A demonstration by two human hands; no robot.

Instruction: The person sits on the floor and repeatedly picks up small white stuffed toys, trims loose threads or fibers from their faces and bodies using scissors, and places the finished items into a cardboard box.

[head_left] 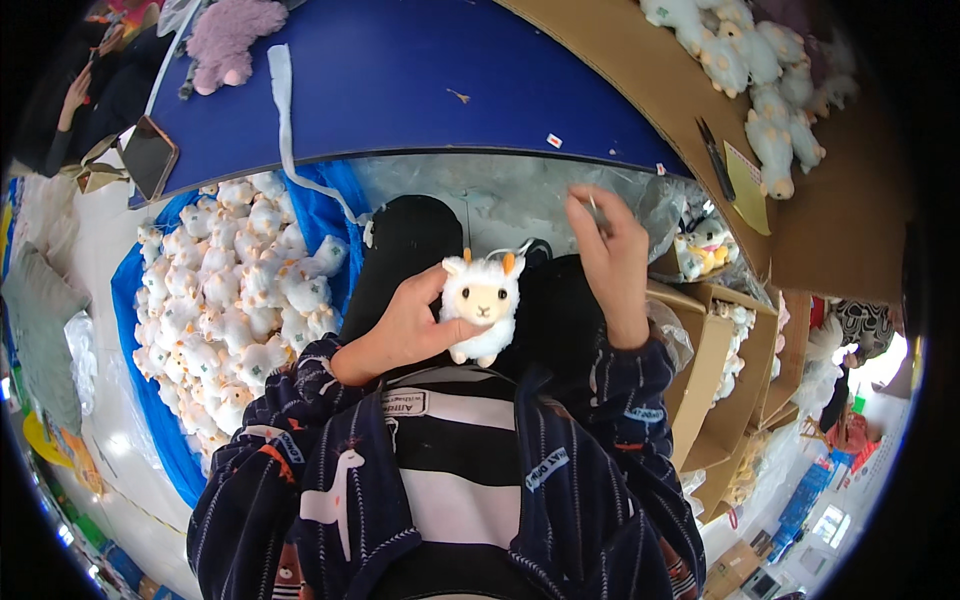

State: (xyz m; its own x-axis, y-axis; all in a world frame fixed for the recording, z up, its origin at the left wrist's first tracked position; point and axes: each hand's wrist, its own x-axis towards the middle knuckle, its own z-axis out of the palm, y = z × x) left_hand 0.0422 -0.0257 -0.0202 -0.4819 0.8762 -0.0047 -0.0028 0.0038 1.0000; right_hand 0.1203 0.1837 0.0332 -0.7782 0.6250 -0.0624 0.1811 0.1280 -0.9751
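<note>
My left hand (408, 318) grips a small white plush sheep toy (483, 318) in front of my chest, thumb across its front. The toy has a cream face, black eyes and orange horns, and faces up toward me. A thin white cord (521, 247) shows just behind its head. My right hand (609, 255) is raised to the right, apart from the toy. Its thumb and forefinger are drawn together around something thin and pale, too small to make out.
A blue sack (128, 300) full of white plush toys (225, 310) stands at left. Beyond my knees is a blue table (400, 90) with a white strip (283, 110), phone (150, 158) and purple plush (228, 40). Tweezers (716, 158) and cardboard boxes (690, 375) are at right.
</note>
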